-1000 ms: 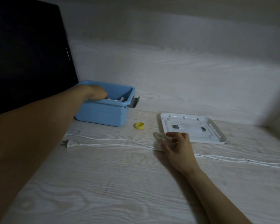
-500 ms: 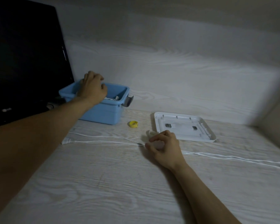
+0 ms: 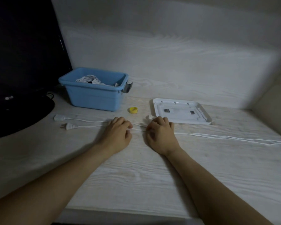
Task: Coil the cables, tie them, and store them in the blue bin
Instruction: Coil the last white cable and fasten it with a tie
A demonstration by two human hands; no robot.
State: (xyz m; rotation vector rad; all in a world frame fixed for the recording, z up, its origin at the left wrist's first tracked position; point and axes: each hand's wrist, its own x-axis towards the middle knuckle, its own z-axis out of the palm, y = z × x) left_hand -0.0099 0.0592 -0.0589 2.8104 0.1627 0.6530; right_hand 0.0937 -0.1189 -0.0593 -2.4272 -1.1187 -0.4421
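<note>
1. The left hand (image 3: 118, 132) lies knuckles-up on the tabletop (image 3: 136, 172) with its fingers curled down over the white cable (image 3: 225, 137); it seems to pinch the cord at the thumb side, though the grip itself is hidden under the fingers.
2. The right hand (image 3: 161, 133) sits just beside it to the right, fingers likewise curled over the same cord; a short bare stretch of cable shows between the two hands.
3. The cable runs doubled across the tabletop; its two ends, a flat plug (image 3: 68, 126) and a socket end (image 3: 59, 117), lie to the left of the hands, and the two strands trail off to the far right edge of view.
4. The cord looks thin, light and limp; it should bend into loops easily but will likely slide and spring open unless pinched firmly; a sensible place to take hold is near the plug ends, feeding loops into one hand.
5. A small pale tie (image 3: 148, 117) lies touching the right fingertips; a yellow ring (image 3: 133, 110) sits a little farther off.
6. The blue bin (image 3: 94, 96) stands at the far left, open, with a coiled white cable (image 3: 88, 78) already inside; its white lid (image 3: 182, 113) lies flat to the right; a dark monitor (image 3: 23, 54) fills the left.
</note>
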